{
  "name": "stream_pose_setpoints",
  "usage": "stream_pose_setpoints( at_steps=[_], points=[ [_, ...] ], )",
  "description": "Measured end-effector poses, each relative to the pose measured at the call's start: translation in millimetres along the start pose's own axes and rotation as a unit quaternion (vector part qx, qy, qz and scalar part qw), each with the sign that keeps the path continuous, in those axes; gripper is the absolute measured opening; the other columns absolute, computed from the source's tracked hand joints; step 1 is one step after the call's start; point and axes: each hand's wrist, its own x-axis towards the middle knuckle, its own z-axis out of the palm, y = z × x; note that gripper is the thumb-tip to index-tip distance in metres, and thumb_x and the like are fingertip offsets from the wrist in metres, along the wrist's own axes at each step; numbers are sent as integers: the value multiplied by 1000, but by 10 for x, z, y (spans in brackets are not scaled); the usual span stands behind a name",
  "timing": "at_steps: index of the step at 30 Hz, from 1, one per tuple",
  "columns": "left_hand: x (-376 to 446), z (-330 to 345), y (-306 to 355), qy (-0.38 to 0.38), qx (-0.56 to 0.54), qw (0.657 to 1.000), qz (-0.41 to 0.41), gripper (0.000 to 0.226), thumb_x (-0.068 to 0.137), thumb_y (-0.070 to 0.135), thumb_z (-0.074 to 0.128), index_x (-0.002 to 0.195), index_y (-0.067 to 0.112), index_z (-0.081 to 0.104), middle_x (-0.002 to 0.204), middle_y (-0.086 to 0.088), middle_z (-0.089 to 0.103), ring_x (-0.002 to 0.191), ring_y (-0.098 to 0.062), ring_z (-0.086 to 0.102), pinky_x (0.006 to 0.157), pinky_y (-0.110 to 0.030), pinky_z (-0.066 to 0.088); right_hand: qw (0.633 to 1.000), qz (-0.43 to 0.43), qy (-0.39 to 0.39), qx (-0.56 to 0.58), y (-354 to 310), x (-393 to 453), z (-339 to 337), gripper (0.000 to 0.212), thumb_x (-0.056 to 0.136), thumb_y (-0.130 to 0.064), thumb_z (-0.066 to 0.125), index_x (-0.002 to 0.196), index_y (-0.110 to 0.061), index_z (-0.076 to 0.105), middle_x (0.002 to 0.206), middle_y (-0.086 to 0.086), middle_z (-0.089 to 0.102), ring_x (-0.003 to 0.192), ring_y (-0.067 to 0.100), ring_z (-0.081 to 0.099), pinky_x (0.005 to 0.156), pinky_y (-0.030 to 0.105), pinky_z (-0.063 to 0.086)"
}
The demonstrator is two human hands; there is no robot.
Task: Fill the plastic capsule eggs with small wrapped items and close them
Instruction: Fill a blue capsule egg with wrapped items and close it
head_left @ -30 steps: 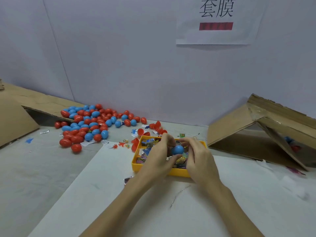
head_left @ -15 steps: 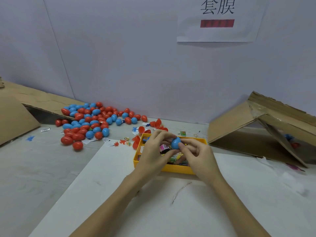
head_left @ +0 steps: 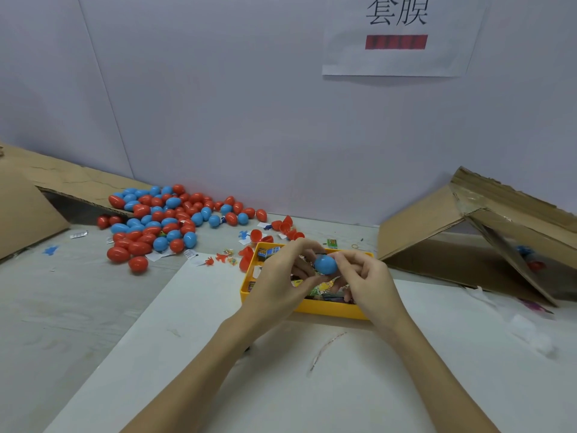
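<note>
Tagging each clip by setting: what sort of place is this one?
Probably a small packing bench for hand assembly: a pile of eggs on the table, a yellow tray of wrapped items, and opened cardboard boxes against a plain wall with a printed sign.

Two hands, one yellow tray, two cardboard boxes.

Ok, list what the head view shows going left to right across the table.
Left cardboard flap → pile of red and blue capsule eggs → yellow tray with blue egg held above it → right cardboard box.
</note>
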Motion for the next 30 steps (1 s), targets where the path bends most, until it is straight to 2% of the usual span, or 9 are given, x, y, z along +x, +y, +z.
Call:
stream_pose_setpoints(
  at_steps=[5,8,10,14,17,20,22,27,30],
  points=[
    [-10,-1,4,14,-7,999,-36,27,92,25,73,115,11,66,95,5,71,86,-9,67,76,-24,57,999,5,-25,19,-39,-8,3,32,109,-36,41,115,-17,67,74,4,72,56,20,63,46,21,45],
    [-15,-5,-9,26,11,997,-71,29,90,35,73,107,13,66,93,7,69,86,-6,65,78,-26,56,999,-11,-44,0,-41,-11,-11,21,106,-29,54,117,-18,68,85,3,77,61,18,68,49,18,47],
    [-11,-5,-18,24,36,997,-67,33,86,40,75,105,15,65,96,7,67,90,-6,61,79,-23,53,999,-7,-52,-7,-20,-5,-22,17,103,-25,60,114,-16,70,84,2,78,62,13,69,52,14,48],
    [4,-26,1,-16,37,999,-26,48,83,26,82,123,17,58,110,6,63,96,-3,60,80,-13,51,1000,17,-13,-4,-9,2,-17,25,100,-34,63,100,-10,72,69,1,72,55,10,62,51,16,48],
    [-4,-21,-5,-26,56,998,18,31,90,16,76,118,14,64,105,4,66,91,-8,63,80,-17,54,999,22,-2,-31,3,10,0,37,103,-40,55,90,-9,70,64,1,68,50,11,58,50,17,47],
    [-18,-18,-45,-11,35,999,-26,24,96,23,68,118,13,66,96,4,69,86,-9,63,74,-18,53,999,31,-4,-15,-21,21,2,32,107,-38,47,102,-16,70,73,2,74,54,15,63,46,17,45],
    [-18,-15,-75,-11,39,998,-45,25,98,27,65,119,13,66,94,4,70,86,-8,63,72,-19,52,999,21,-31,-9,-25,16,-10,20,105,-32,55,112,-20,69,84,0,77,61,17,68,48,17,47],
    [-13,-16,-64,-24,35,998,-37,46,87,33,77,126,22,57,102,12,65,88,2,63,75,-15,54,1000,2,-16,-25,26,4,-16,17,99,-25,67,112,-15,71,87,2,78,62,12,70,57,17,53],
    [-10,-32,-83,3,67,997,-38,34,91,28,73,121,21,59,94,13,66,84,1,63,72,-18,55,1000,-5,-23,-18,29,9,-11,17,102,-23,63,113,-14,72,85,1,77,63,11,68,56,16,51]
  ],
)
